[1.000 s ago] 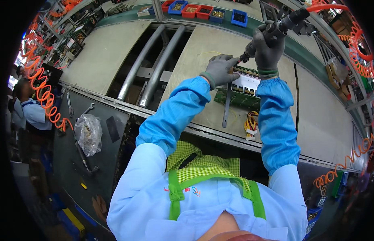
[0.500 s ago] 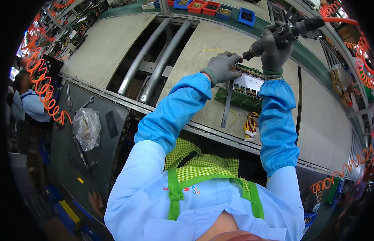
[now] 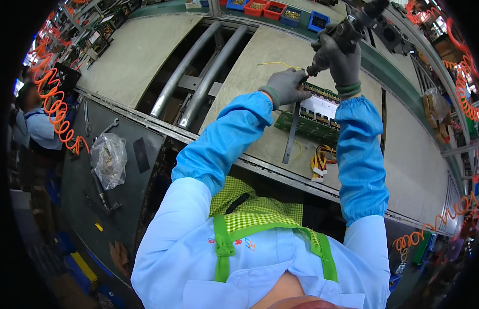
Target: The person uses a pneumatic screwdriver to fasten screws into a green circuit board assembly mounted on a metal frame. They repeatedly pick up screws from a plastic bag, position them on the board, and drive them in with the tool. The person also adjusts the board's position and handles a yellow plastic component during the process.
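My right hand point(image 3: 340, 61), in a grey glove, is wrapped round a dark power screwdriver point(image 3: 347, 33). Its tip points down and left, close to the fingertips of my left hand point(image 3: 288, 86). That hand, also gloved, has its fingers drawn together at the upper left corner of a green circuit board point(image 3: 316, 129); whatever they pinch is hidden. A white panel point(image 3: 320, 106) and rows of components lie on the board. From under my left hand a flat metal bar point(image 3: 291, 139) runs toward me across the board's left end.
A bundle of coloured wires with a connector point(image 3: 320, 162) lies near the table edge. Metal rollers point(image 3: 211, 77) span a gap at left. Small bins point(image 3: 317, 21) of parts line the far side. A side table holds a plastic bag point(image 3: 108, 160) and wrenches. Another person point(image 3: 41, 123) is at far left.
My right hand and the screwdriver have shifted slightly left and away from me, with the tool more upright. My left hand and the board have barely moved.
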`<state>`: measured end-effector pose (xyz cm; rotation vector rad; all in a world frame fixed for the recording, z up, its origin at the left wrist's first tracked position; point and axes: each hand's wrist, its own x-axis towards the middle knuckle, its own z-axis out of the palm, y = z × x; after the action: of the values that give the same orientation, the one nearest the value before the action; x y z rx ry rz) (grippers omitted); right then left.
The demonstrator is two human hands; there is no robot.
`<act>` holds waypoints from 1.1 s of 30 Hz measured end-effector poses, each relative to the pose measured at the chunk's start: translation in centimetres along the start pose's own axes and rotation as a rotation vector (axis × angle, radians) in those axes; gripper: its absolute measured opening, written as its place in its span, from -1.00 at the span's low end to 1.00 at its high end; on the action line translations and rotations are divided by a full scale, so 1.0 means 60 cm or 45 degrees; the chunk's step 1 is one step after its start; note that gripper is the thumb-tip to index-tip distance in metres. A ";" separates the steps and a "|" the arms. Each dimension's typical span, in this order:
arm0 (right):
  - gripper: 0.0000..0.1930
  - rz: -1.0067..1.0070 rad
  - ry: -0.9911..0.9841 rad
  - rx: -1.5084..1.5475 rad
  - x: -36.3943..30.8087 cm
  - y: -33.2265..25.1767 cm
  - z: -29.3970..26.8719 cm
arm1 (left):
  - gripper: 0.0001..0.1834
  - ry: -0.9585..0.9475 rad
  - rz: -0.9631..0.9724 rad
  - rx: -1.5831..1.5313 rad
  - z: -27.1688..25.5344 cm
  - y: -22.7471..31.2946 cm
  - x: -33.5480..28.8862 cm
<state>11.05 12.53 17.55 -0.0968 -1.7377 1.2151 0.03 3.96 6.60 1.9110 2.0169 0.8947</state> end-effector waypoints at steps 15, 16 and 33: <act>-0.67 -0.010 0.317 -0.318 0.014 0.028 0.006 | -0.54 -0.027 -0.063 -0.008 0.001 -0.006 0.006; -0.67 -0.009 0.293 -0.321 0.015 0.028 0.006 | -0.54 -0.023 -0.059 -0.016 0.002 -0.007 0.006; -0.72 -0.022 0.314 -0.422 0.025 0.020 0.003 | -0.64 0.074 -0.029 0.060 0.019 -0.010 0.010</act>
<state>9.61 13.81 17.62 -0.4103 -1.7011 0.8530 0.08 4.89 5.53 1.9037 2.1064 0.9151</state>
